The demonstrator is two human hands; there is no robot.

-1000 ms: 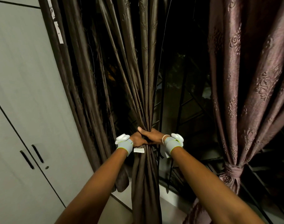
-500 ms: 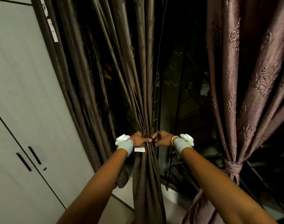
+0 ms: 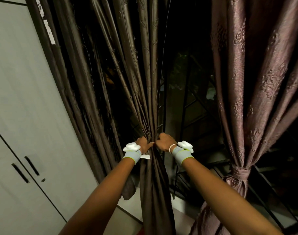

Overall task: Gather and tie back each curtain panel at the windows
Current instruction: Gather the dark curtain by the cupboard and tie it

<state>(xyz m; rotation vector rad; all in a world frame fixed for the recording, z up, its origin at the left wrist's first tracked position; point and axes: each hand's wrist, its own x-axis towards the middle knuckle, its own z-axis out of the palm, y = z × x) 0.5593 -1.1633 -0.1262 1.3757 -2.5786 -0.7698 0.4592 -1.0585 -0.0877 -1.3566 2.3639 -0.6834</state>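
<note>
- The dark brown curtain (image 3: pixel 144 82) hangs with its long axis running top to bottom; its folds fan wide at the top and narrow to a tight waist where the two hands meet.
- Below that waist the cloth drops on as a narrow bundle between the two forearms, down to the bottom edge of the view.
- The left hand (image 3: pixel 143 144) has its fingers curled round the gathered waist from the left side, gripping the cloth.
- The right hand (image 3: pixel 165 142) sits just right of it, knuckles up, fingers curled and pinching at the same waist; whether they hold cloth or a tie band there cannot be told.
- The two hands almost touch across the bundle.
- A small white tag (image 3: pixel 145 156) sticks out of the cloth just below the left hand; no writing on it can be read.
- Well to the right of the fingers hangs a mauve curtain (image 3: pixel 256 82) with a raised flower pattern, also long from top to bottom and already pinched in by a knotted band (image 3: pixel 240 172) lower than the hands.
- Between the two curtains shows a dark window grille (image 3: pixel 187 102).
- Left of the fingers stands a grey wardrobe (image 3: pixel 17 116) with two black door handles (image 3: pixel 26 167).
</note>
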